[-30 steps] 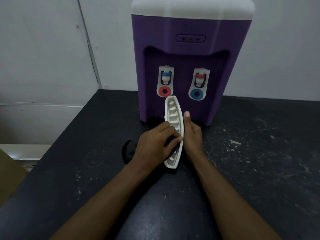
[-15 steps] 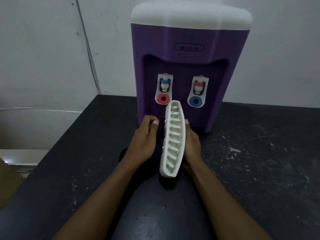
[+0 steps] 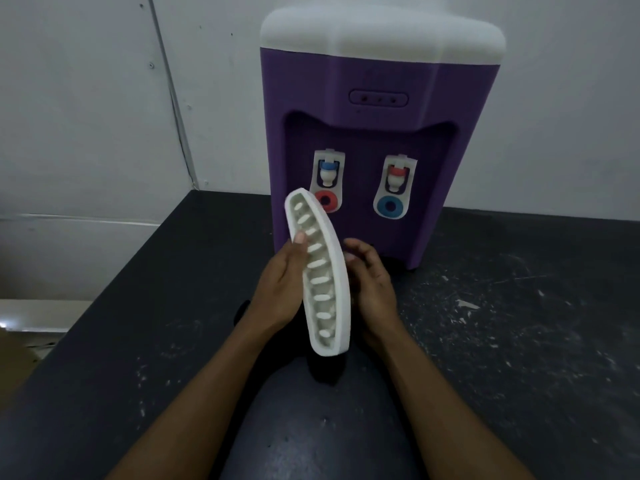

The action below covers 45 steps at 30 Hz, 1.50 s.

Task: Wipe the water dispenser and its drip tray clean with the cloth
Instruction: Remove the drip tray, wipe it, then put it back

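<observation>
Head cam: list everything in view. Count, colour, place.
water dispenser: 1, purple with white top, at the back of the table by the wall
blue-capped tap: 1, white, left in the dispenser's recess, over a red ring
red-capped tap: 1, white, right in the recess, over a blue ring
drip tray: 1, white, slotted, held up on end in front of the dispenser
cloth: 1, dark, probably the cloth, on the table below the tray
table: 1, black, pale flecks
wall: pale grey
brown box edge: 1, far left
left hand: 1, thumb on the tray's rim
right hand: 1, by the tray's right edge, fingers loosely curled, contact unclear
</observation>
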Motion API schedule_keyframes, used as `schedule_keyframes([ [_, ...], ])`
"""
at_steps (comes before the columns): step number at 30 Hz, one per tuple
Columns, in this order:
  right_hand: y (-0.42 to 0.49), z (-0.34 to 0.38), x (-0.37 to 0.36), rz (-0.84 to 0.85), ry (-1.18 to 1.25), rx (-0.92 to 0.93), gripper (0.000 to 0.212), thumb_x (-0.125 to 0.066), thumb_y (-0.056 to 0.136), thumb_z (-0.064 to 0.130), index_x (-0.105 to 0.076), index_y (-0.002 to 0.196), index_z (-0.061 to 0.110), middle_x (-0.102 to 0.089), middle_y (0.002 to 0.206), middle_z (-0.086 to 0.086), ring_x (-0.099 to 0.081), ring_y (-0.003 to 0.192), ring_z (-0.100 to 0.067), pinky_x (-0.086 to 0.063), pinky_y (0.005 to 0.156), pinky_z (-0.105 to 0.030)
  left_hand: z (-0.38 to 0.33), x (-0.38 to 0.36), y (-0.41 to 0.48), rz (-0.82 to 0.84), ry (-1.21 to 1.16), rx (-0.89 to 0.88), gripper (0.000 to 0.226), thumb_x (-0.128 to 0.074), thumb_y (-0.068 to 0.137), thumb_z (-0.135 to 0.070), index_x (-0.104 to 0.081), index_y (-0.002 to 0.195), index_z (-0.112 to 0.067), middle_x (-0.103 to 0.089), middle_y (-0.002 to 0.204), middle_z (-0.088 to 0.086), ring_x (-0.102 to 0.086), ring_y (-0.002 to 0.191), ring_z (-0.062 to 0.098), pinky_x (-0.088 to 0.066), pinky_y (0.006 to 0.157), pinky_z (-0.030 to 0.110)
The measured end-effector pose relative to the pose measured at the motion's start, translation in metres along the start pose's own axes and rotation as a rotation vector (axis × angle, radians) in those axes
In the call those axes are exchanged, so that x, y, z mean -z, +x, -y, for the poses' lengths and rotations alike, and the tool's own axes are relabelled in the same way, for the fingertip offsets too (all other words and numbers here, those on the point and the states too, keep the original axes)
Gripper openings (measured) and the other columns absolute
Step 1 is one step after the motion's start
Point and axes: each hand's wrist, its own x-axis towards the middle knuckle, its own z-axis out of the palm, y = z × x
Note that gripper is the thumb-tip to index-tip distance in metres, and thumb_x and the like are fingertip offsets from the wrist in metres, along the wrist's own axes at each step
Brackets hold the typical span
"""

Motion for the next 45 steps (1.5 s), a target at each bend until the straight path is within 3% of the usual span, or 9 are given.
schedule_keyframes([
  [6, -0.009, 0.003, 0.010, 0.537, -0.328, -0.127, 0.050, -0.063, 0.098, -0.003, -0.056, 0.139, 0.026, -0.073, 0.126, 0.008, -0.070, 0.115, -0.012, -0.060, 0.093, -0.032, -0.006, 0.011, -0.001, -0.187, -0.134, 0.072, 0.051, -0.036, 0.088, -0.076, -0.074, 0.074, -0.044, -0.077, 0.075, -0.006, -0.074, 0.068, 0.006, -0.052, 0.053, 0.014],
  [10, -0.009, 0.006, 0.010, 0.594, -0.463, -0.055, 0.058, -0.073, 0.092, 0.000, -0.057, 0.138, 0.031, -0.073, 0.124, 0.014, -0.068, 0.118, -0.008, -0.056, 0.092, -0.022, -0.002, 0.016, 0.000, -0.262, -0.155, 0.152, 0.050, -0.037, 0.092, -0.076, -0.074, 0.072, -0.048, -0.077, 0.077, -0.008, -0.074, 0.069, 0.006, -0.053, 0.052, 0.015],
  [15, 0.000, 0.011, 0.021, 0.405, -0.341, 0.047, 0.024, -0.066, 0.087, 0.021, -0.076, 0.104, 0.008, -0.076, 0.100, -0.012, -0.068, 0.090, -0.024, -0.056, 0.080, -0.037, 0.004, 0.021, 0.006, -0.247, -0.249, 0.268, 0.059, -0.044, 0.092, -0.073, -0.078, 0.096, -0.025, -0.078, 0.094, 0.011, -0.075, 0.086, 0.026, -0.060, 0.079, 0.040],
  [18, 0.005, 0.019, 0.030, 0.145, 0.140, -0.001, 0.011, -0.061, 0.072, 0.023, -0.070, 0.070, 0.017, -0.066, 0.079, -0.004, -0.061, 0.080, -0.020, -0.055, 0.077, -0.034, 0.004, 0.028, 0.008, -0.150, -0.444, 0.290, 0.064, -0.051, 0.089, -0.067, -0.073, 0.109, -0.010, -0.074, 0.093, 0.022, -0.071, 0.071, 0.028, -0.058, 0.063, 0.035],
  [23, 0.002, 0.039, 0.034, 0.097, 0.435, 0.039, 0.015, -0.072, 0.082, 0.031, -0.082, 0.089, 0.021, -0.078, 0.098, -0.002, -0.076, 0.091, -0.019, -0.062, 0.074, -0.033, 0.012, 0.033, 0.007, 0.010, -0.398, 0.401, 0.060, -0.056, 0.093, -0.057, -0.071, 0.121, -0.006, -0.070, 0.086, 0.014, -0.066, 0.068, 0.025, -0.055, 0.065, 0.036],
  [28, 0.000, 0.032, 0.011, -0.021, 0.050, 0.245, 0.031, -0.069, 0.094, 0.043, -0.076, 0.118, 0.025, -0.075, 0.120, -0.007, -0.069, 0.116, -0.027, -0.057, 0.101, -0.044, 0.019, 0.021, 0.002, 0.101, -0.102, 0.480, 0.061, -0.055, 0.087, -0.071, -0.078, 0.105, -0.017, -0.073, 0.076, 0.006, -0.069, 0.062, 0.017, -0.052, 0.057, 0.029],
  [33, -0.003, 0.012, -0.001, -0.057, -0.658, 0.518, 0.022, -0.047, 0.097, 0.060, -0.063, 0.111, 0.067, -0.056, 0.131, 0.026, -0.040, 0.126, -0.009, -0.031, 0.114, -0.027, 0.026, 0.015, 0.000, 0.134, -0.042, 0.480, 0.055, -0.052, 0.088, -0.075, -0.081, 0.089, -0.029, -0.077, 0.080, 0.003, -0.072, 0.068, 0.016, -0.055, 0.059, 0.027],
  [42, -0.007, -0.002, -0.010, 0.075, -0.900, 0.973, 0.033, -0.047, 0.105, 0.033, -0.076, 0.118, 0.021, -0.055, 0.139, 0.027, -0.045, 0.144, -0.008, -0.023, 0.114, -0.057, 0.031, 0.018, 0.014, 0.086, -0.034, 0.426, 0.041, -0.051, 0.101, -0.051, -0.080, 0.095, -0.023, -0.078, 0.096, -0.001, -0.071, 0.091, 0.017, -0.056, 0.082, 0.028],
  [45, -0.003, -0.005, -0.010, 0.043, -0.866, 0.864, 0.033, -0.044, 0.107, 0.028, -0.061, 0.135, 0.022, -0.055, 0.142, 0.014, -0.045, 0.144, -0.004, -0.016, 0.125, -0.057, 0.031, 0.011, 0.020, 0.161, 0.060, 0.397, 0.038, -0.045, 0.105, -0.044, -0.060, 0.134, -0.024, -0.066, 0.130, -0.009, -0.058, 0.126, 0.012, -0.045, 0.109, 0.031],
])
